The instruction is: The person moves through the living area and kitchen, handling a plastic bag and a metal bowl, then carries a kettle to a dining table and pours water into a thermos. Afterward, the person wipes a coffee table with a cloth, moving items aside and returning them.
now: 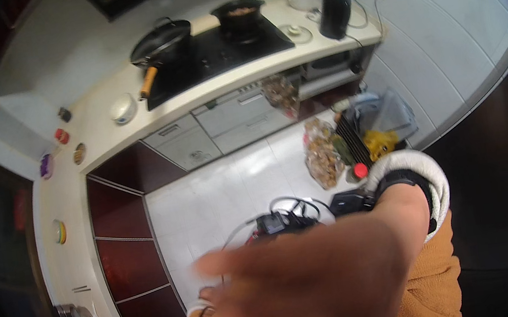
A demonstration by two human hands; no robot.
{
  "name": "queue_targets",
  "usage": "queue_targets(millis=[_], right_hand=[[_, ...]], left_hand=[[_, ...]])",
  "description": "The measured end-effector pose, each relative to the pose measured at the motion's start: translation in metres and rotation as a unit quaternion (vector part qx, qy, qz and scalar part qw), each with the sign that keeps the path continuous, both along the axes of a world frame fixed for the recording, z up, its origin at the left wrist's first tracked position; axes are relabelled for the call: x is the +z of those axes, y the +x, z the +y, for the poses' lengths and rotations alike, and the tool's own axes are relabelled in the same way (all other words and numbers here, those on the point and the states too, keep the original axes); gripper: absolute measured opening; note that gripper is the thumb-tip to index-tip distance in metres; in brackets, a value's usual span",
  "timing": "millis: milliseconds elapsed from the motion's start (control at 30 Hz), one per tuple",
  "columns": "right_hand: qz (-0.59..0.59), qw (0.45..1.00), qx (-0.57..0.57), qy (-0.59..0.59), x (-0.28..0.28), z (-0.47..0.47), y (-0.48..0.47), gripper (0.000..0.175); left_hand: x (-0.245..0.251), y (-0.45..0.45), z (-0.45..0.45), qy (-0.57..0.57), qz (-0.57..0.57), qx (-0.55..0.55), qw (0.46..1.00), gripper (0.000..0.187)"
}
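Note:
My right hand (297,276) fills the lower middle of the view, close to the camera and blurred. Its thumb points left, apart from the rest of the hand; most fingers and the palm side are hidden. A black band (397,179) circles the right wrist below a pale cuff (401,159) and brown sleeve (427,275). Only a small part of my left hand (207,293) shows beside a white cuff (198,306), mostly covered by the right hand. Whether the hands touch cannot be told. Behind them are a dark device (271,223) and black cables (305,204).
A lidded wok (163,39) and a black pot (241,12) stand on the black cooktop (213,61). A white bowl (123,109) sits on the counter (104,139). Bagged goods (322,155), a red-capped jar (359,170) and a yellow bag (380,143) occupy the floor at right.

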State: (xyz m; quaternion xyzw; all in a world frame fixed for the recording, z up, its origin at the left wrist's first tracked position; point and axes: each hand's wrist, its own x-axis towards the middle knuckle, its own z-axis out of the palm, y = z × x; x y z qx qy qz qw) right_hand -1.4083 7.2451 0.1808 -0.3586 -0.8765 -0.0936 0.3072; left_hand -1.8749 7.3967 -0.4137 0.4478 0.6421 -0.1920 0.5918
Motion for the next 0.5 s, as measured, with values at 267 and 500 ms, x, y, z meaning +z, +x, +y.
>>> queue_targets(millis=[267, 500], right_hand=[[0.017, 0.994, 0.081, -0.067, 0.003, 0.124, 0.078, 0.026], [0.025, 0.989, 0.131, -0.067, -0.019, 0.18, 0.176, 0.021]], left_hand=[[0.026, 0.192, 0.202, 0.142, -0.101, 0.112, 0.978, 0.018], [0.045, 0.303, 0.204, 0.123, -0.102, 0.069, 0.985, 0.022]])
